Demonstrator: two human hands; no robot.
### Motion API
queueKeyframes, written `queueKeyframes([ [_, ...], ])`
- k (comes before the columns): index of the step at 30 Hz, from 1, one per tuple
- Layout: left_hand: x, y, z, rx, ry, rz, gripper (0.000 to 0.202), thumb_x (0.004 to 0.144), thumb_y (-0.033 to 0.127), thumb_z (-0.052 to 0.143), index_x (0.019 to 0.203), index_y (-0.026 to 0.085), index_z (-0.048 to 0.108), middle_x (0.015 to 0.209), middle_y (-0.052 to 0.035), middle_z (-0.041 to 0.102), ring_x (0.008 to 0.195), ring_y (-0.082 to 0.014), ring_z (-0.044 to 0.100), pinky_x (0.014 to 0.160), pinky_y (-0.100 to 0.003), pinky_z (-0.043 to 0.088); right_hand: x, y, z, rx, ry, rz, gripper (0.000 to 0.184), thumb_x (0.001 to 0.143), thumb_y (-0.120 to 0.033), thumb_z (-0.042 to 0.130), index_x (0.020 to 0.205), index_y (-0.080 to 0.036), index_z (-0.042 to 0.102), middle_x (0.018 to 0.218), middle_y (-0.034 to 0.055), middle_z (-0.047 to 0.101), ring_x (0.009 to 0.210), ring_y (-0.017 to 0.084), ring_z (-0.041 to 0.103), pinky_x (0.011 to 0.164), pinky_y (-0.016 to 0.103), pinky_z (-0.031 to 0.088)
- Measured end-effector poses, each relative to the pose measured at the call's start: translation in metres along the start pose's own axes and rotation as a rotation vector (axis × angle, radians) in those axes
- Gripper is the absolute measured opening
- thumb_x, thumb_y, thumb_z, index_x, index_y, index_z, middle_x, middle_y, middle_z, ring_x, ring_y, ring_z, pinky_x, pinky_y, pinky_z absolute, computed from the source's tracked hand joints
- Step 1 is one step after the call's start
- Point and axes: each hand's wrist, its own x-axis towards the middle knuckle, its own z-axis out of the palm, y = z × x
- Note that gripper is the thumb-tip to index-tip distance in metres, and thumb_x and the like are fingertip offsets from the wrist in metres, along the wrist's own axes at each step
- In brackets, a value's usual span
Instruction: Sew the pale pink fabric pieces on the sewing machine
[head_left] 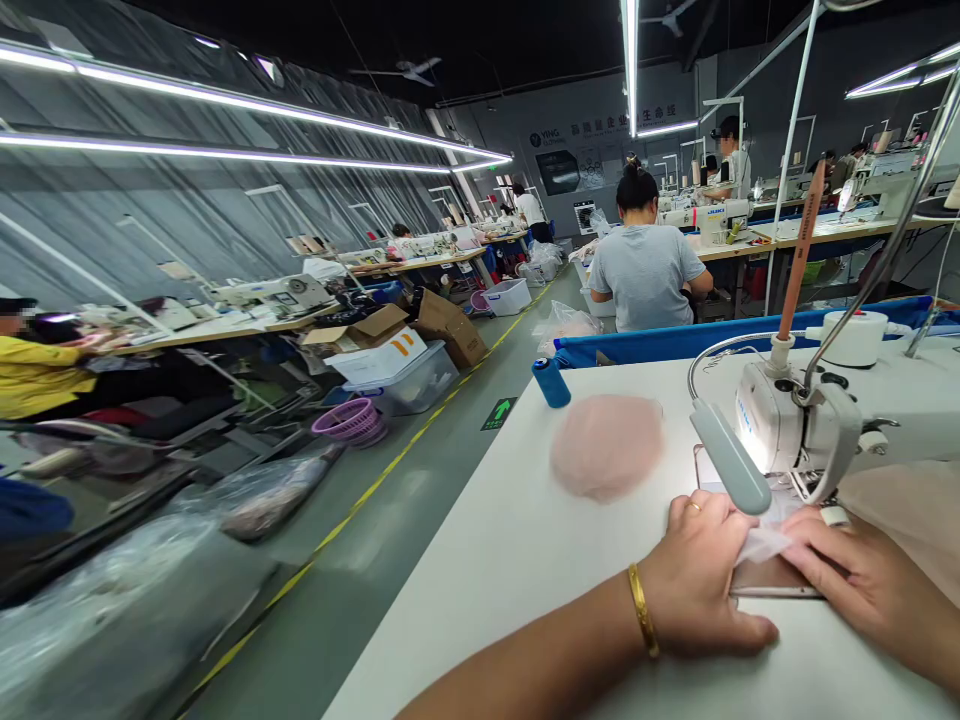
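Sheer pale fabric [766, 542] lies under the needle area of a white sewing machine [776, 410]. My left hand [701, 570], with a ring and a gold bangle, is on the left of the fabric, its bent fingers holding the cloth down and its thumb spread on the table. From the right, my right hand [862, 575] grips the same fabric with thumb and fingertips close to the presser foot. The metal machine plate [780, 578] shows between my hands. A grey lamp head [731, 460] partly hides the sewing spot.
Rounded pink sheer pieces [609, 447] lie on the white table [480, 600], near a blue thread cone [551, 383]. More sheer fabric [907, 510] is right of the machine. A brown pencil [801, 250] stands upright on it. Ahead, a person in grey [645, 270] sits sewing.
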Motion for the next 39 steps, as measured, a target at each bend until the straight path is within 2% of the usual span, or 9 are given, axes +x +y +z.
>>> queueKeyframes([
  [6, 0.023, 0.004, 0.016, 0.006, 0.286, -0.161, 0.040, 0.073, 0.045, 0.091, 0.100, 0.024, 0.070, 0.112, -0.0049, 0.069, 0.109, -0.0304, 0.061, 0.096, -0.046, 0.047, 0.007, -0.003, 0.005, 0.127, 0.209, 0.188, 0.033, 0.108, -0.046, 0.050, 0.104, -0.027, 0.077, 0.105, 0.0035, 0.081, 0.103, 0.025, 0.076, 0.089, 0.037, 0.062],
  [11, 0.027, 0.005, 0.022, 0.056, 0.404, -0.159, 0.038, 0.073, 0.049, 0.091, 0.094, 0.023, 0.072, 0.105, -0.0056, 0.070, 0.102, -0.0295, 0.061, 0.091, -0.045, 0.047, 0.005, -0.001, 0.014, 0.167, 0.185, 0.162, 0.036, 0.109, -0.047, 0.050, 0.098, -0.028, 0.078, 0.100, 0.0013, 0.082, 0.095, 0.023, 0.077, 0.089, 0.036, 0.062],
  [15, 0.025, 0.007, 0.024, 0.094, 0.445, -0.151, 0.032, 0.077, 0.047, 0.086, 0.093, 0.024, 0.071, 0.104, -0.0057, 0.070, 0.100, -0.0291, 0.060, 0.088, -0.043, 0.046, 0.003, -0.002, 0.018, 0.166, 0.174, 0.146, 0.032, 0.108, -0.048, 0.051, 0.108, -0.031, 0.079, 0.106, 0.0007, 0.082, 0.094, 0.022, 0.078, 0.087, 0.035, 0.063],
  [21, 0.025, 0.007, 0.024, 0.108, 0.428, -0.124, 0.014, 0.081, 0.030, 0.072, 0.092, 0.023, 0.069, 0.101, -0.0056, 0.071, 0.098, -0.0271, 0.062, 0.088, -0.043, 0.044, 0.003, -0.006, 0.016, 0.182, 0.170, 0.099, 0.031, 0.110, -0.043, 0.050, 0.117, -0.032, 0.078, 0.113, 0.0005, 0.081, 0.100, 0.021, 0.077, 0.087, 0.033, 0.062],
  [27, 0.023, 0.004, 0.019, 0.111, 0.424, -0.068, 0.012, 0.084, 0.025, 0.065, 0.095, 0.022, 0.070, 0.100, -0.0060, 0.071, 0.095, -0.0263, 0.061, 0.086, -0.042, 0.042, 0.000, -0.002, 0.016, 0.129, 0.172, 0.078, 0.031, 0.111, -0.041, 0.048, 0.120, -0.033, 0.076, 0.117, 0.0018, 0.080, 0.107, 0.022, 0.076, 0.091, 0.035, 0.062],
  [30, 0.018, -0.002, 0.014, 0.199, 0.331, 0.062, 0.008, 0.086, 0.025, 0.065, 0.092, 0.021, 0.068, 0.101, -0.0069, 0.071, 0.096, -0.0269, 0.061, 0.086, -0.042, 0.040, -0.004, 0.001, 0.013, 0.099, 0.082, 0.014, 0.029, 0.111, -0.040, 0.046, 0.122, -0.032, 0.072, 0.120, 0.0048, 0.078, 0.108, 0.024, 0.074, 0.090, 0.037, 0.061],
  [34, 0.008, -0.013, 0.012, 0.308, 0.195, 0.260, 0.005, 0.087, 0.016, 0.064, 0.086, 0.019, 0.068, 0.094, -0.0061, 0.071, 0.090, -0.0242, 0.061, 0.086, -0.043, 0.039, -0.006, 0.004, 0.003, -0.089, -0.104, -0.119, 0.032, 0.101, -0.051, 0.067, 0.124, -0.030, 0.068, 0.121, 0.0068, 0.076, 0.104, 0.028, 0.072, 0.084, 0.040, 0.059],
  [37, 0.003, -0.016, 0.012, 0.285, 0.191, 0.274, 0.009, 0.088, 0.014, 0.066, 0.090, 0.021, 0.072, 0.100, -0.0054, 0.073, 0.094, -0.0235, 0.062, 0.091, -0.044, 0.040, -0.005, 0.004, -0.003, -0.191, -0.199, -0.181, 0.016, 0.103, -0.040, 0.065, 0.115, -0.031, 0.071, 0.104, 0.0033, 0.077, 0.091, 0.025, 0.070, 0.076, 0.035, 0.055],
  [39, 0.000, -0.014, 0.012, 0.259, 0.194, 0.281, 0.009, 0.088, 0.017, 0.069, 0.094, 0.021, 0.074, 0.107, -0.0055, 0.074, 0.097, -0.0239, 0.063, 0.092, -0.044, 0.041, -0.005, 0.004, -0.005, -0.222, -0.174, -0.200, 0.013, 0.104, -0.035, 0.062, 0.112, -0.031, 0.072, 0.098, 0.0028, 0.076, 0.090, 0.024, 0.069, 0.076, 0.035, 0.053],
])
